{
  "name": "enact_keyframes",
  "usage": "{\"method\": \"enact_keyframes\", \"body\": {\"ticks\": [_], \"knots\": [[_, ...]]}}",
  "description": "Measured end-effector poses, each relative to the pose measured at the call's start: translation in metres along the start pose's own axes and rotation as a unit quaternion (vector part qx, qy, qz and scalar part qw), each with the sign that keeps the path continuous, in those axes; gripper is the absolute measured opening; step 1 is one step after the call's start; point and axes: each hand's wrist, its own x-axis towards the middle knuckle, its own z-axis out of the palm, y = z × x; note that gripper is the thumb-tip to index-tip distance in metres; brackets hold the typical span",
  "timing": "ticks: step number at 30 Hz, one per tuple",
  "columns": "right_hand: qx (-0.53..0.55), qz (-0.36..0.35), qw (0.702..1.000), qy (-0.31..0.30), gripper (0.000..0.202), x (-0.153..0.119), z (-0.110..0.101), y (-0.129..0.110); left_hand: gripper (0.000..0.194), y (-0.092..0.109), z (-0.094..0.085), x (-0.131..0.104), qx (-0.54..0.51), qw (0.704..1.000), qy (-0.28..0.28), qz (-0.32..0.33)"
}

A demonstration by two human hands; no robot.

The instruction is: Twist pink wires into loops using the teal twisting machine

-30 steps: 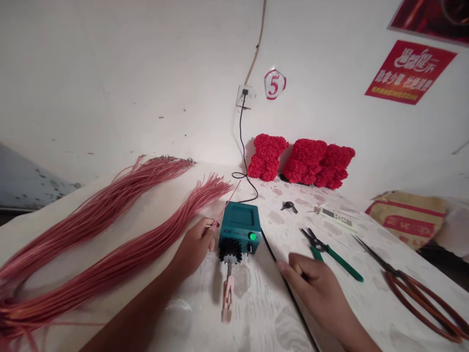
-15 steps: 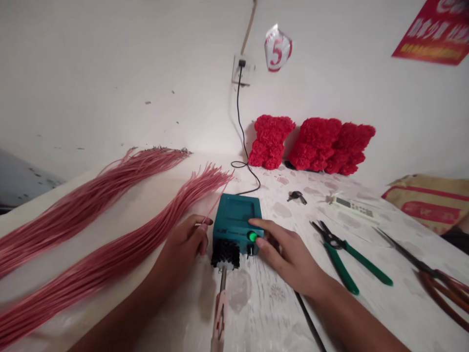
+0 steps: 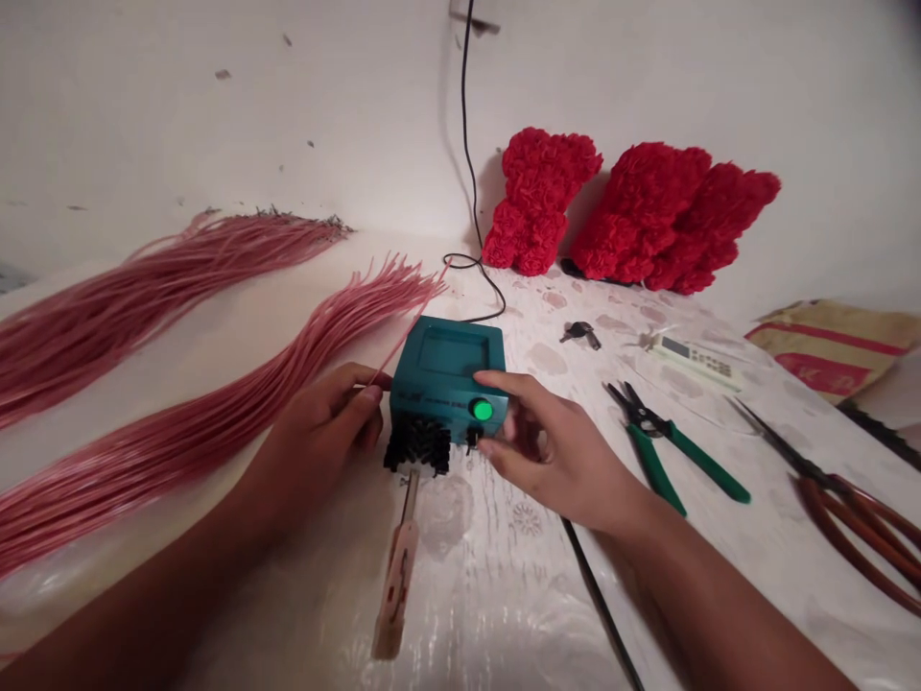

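Note:
A small teal electric machine (image 3: 452, 349) stands on the table, with a lit green button (image 3: 482, 410) and a small black knob (image 3: 473, 440) on its front. A black ridged head and a metal shaft with a pale pink handle-like piece (image 3: 395, 585) extend from its front left. My left hand (image 3: 323, 422) is closed at the machine's left side, pinching one thin pink strand (image 3: 410, 321) that runs back towards a bundle. My right hand (image 3: 557, 441) grips the machine's front right corner, forefinger on its top edge and thumb near the knob.
Two bundles of pink strands (image 3: 237, 417) lie at the left. Red flower-covered figures (image 3: 543, 197) stand against the wall. To the right are keys (image 3: 581, 333), a white remote (image 3: 695, 360), green-handled pliers (image 3: 673, 446) and scissors (image 3: 841, 489). A black cord (image 3: 471, 173) runs up the wall.
The view has tilted downward, so the wall socket and signs have mostly left the frame. The right thumb has shifted from beside the green button to lower down, near the knob.

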Motion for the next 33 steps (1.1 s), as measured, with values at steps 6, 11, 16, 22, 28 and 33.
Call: {"method": "enact_keyframes", "body": {"ticks": [6, 11, 16, 22, 28, 33], "knots": [[-0.003, 0.006, 1.000, -0.003, 0.057, 0.0009, 0.0002, 0.0020, 0.024, 0.0009, -0.0005, -0.0009, 0.024, 1.000, 0.008, 0.016], [-0.001, 0.008, 1.000, 0.006, 0.056, -0.0005, 0.0017, 0.0013, 0.026, 0.0020, 0.0008, 0.0000, 0.029, 0.999, 0.009, 0.023], [0.003, 0.002, 1.000, 0.011, 0.055, -0.0003, 0.0019, 0.0015, 0.023, 0.0027, 0.0012, -0.0004, 0.031, 0.999, 0.010, 0.017], [0.020, -0.002, 1.000, 0.006, 0.056, 0.0009, 0.0026, 0.0048, 0.020, 0.0029, 0.0010, -0.0017, 0.025, 1.000, -0.001, -0.006], [0.028, -0.006, 1.000, 0.009, 0.056, 0.0025, 0.0043, 0.0059, 0.021, 0.0039, 0.0006, -0.0018, 0.036, 0.999, 0.003, -0.009], [0.035, -0.007, 0.999, 0.012, 0.056, 0.0027, 0.0050, 0.0056, 0.021, 0.0075, 0.0010, -0.0028, 0.034, 0.999, 0.000, -0.015]]}}
